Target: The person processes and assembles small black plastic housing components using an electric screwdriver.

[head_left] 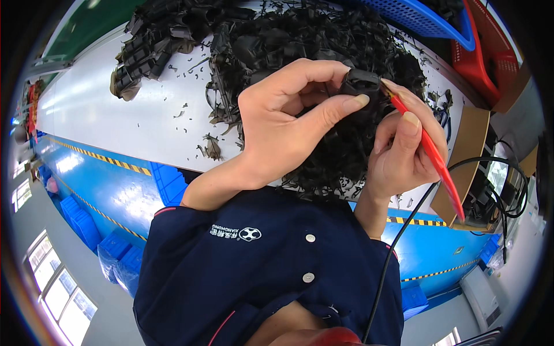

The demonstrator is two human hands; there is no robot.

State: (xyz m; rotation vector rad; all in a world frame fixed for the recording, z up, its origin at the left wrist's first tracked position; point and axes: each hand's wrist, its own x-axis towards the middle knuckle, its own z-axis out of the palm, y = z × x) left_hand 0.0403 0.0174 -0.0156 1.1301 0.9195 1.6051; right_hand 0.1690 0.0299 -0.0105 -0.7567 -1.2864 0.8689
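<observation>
My left hand (277,124) pinches a small black plastic part (362,83) between thumb and fingers, above the heap on the table. It has a rounded, hollow-looking shape. In my right hand (404,144) is a slim red-handled knife (437,158), held like a pen with its handle slanting down to the right. The knife's tip meets the right side of the part, though the fingers hide most of the blade. Beneath both hands spreads a large heap of black plastic pieces and scraps (277,46).
Stacked black parts (147,63) lie at the far left of the white table (98,109). A blue basket (427,20) and a red basket (479,63) stand far right. Nearer are a cardboard box (461,161) and a black cable (398,236). Small trimmings dot the tabletop.
</observation>
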